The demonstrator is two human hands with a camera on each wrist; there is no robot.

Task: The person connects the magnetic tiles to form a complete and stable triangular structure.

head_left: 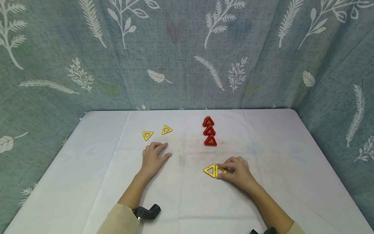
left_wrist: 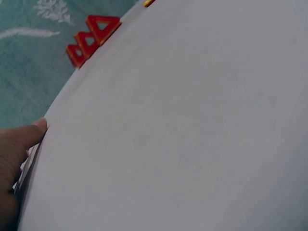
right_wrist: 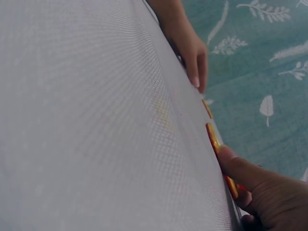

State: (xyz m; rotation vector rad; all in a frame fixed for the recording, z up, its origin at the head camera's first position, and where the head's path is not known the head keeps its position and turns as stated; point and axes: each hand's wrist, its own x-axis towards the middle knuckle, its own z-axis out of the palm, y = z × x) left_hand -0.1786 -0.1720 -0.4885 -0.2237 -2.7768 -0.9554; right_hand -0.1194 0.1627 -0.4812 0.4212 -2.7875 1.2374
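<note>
Two yellow triangular frame tiles lie flat side by side on the white table, their straight edges meeting. My right hand (head_left: 237,172) pinches the right tile (head_left: 224,170) between thumb and fingers, partly covering it; the left tile (head_left: 208,171) shows whole. In the right wrist view the thumb (right_wrist: 231,159) presses at the pair's edge. My left hand (head_left: 153,159) rests on the table holding nothing, thumb and fingers apart. Just beyond its fingertips lie two separate yellow triangle tiles, one pointing down (head_left: 143,133) and one pointing right (head_left: 164,132).
Three red triangular pieces stand in a row toward the back: a far one (head_left: 208,122), a middle one (head_left: 209,130) and a near one (head_left: 210,141). A patterned green-blue cloth (head_left: 181,65) hangs behind the table (head_left: 87,182). Black devices sit at both wrists.
</note>
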